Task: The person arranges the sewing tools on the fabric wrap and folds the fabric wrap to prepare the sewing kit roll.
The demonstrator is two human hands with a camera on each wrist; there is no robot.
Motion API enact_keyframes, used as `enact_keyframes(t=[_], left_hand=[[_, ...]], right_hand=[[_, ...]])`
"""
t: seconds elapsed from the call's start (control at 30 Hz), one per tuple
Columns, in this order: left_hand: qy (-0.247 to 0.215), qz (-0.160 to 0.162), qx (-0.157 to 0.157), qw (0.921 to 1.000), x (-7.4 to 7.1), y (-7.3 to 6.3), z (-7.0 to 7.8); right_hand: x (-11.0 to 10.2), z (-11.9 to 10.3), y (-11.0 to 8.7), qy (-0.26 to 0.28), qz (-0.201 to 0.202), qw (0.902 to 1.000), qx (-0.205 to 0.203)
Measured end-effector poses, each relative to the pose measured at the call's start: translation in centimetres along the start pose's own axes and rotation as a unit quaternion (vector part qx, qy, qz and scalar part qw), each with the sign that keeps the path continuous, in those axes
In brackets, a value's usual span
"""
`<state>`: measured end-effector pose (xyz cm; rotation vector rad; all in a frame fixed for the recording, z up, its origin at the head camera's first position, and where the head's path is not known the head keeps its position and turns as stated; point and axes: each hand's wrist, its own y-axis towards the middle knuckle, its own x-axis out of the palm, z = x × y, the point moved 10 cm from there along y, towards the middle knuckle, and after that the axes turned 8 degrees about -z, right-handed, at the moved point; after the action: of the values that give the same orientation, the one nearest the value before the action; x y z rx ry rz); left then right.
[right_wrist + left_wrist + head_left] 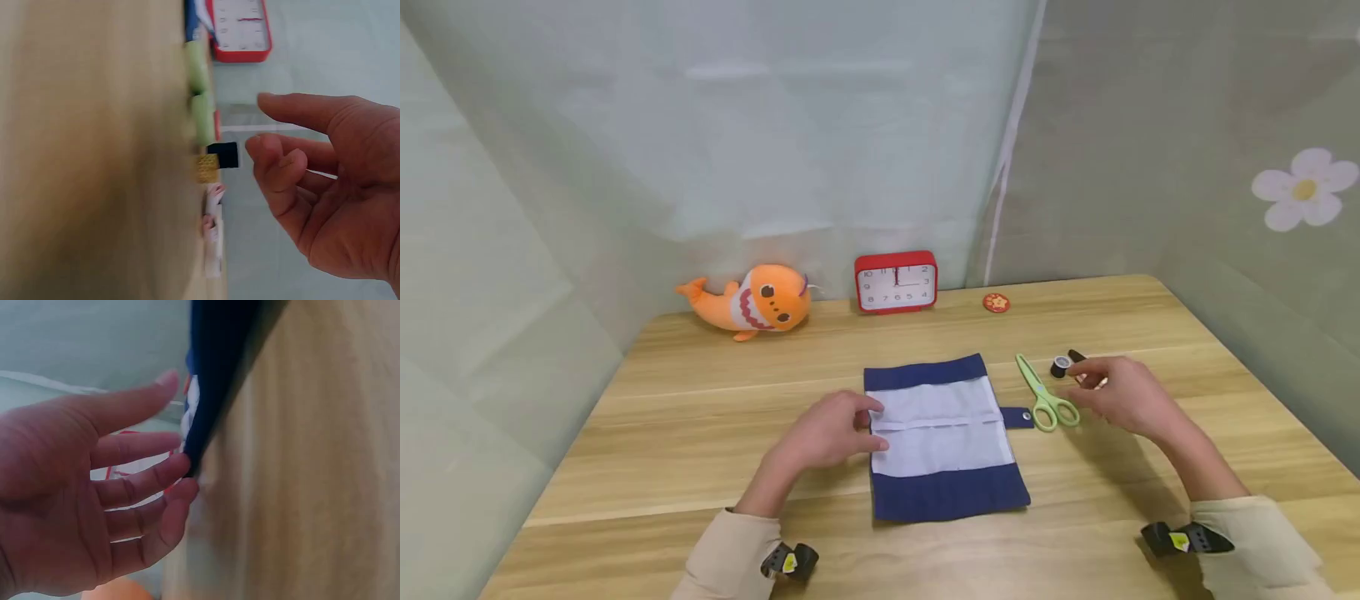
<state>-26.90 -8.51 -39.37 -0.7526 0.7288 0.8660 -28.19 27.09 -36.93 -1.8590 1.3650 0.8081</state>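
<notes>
A navy and white fabric roll-up pouch [940, 442] lies unfolded on the table, its snap strap [1017, 417] pointing right. My left hand [835, 429] is at the pouch's left edge, fingers loosely spread; in the left wrist view some fingertips [181, 465] meet the navy edge. My right hand [1123, 393] hovers above several small items with thumb and fingers apart, holding nothing. Closest to it are a spool of black thread [1060, 367] and green-handled scissors [1047, 400]. A gold thimble-like piece [207, 169] shows in the right wrist view. My right hand partly hides a dark slim item [1077, 356].
Along the back of the table stand an orange plush shark [760, 300] and a red clock [897, 283]. A round red badge [997, 302] lies right of the clock. Pale curtains [850, 150] hang behind the wooden table [700, 467].
</notes>
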Motion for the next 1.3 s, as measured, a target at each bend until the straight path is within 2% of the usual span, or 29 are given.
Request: enact_keyframes(t=[0.17,0.4,0.7,1.1,1.3], left_hand=[[0.014,0.023,0.006,0.9996,0.0,0.1,-0.2],[-0.006,0.032,-0.011,0.9994,0.2,0.0,-1.0],[-0.020,0.025,-0.019,0.9993,0.2,0.2,-1.1],[-0.021,0.013,-0.027,0.9993,0.6,0.4,-1.1],[-0.026,0.008,-0.029,0.9992,0.8,0.5,-1.2]], right_hand=[[1.8,0.3,0.3,-0.003,-0.046,0.9988,-0.014],[2.8,0.2,0.5,-0.012,-0.067,0.9976,-0.011],[2.7,0.0,0.3,-0.041,-0.053,0.9976,-0.015],[3.2,0.2,0.2,-0.044,-0.048,0.9978,-0.010],[2.8,-0.1,0.3,-0.074,-0.026,0.9967,-0.022]])
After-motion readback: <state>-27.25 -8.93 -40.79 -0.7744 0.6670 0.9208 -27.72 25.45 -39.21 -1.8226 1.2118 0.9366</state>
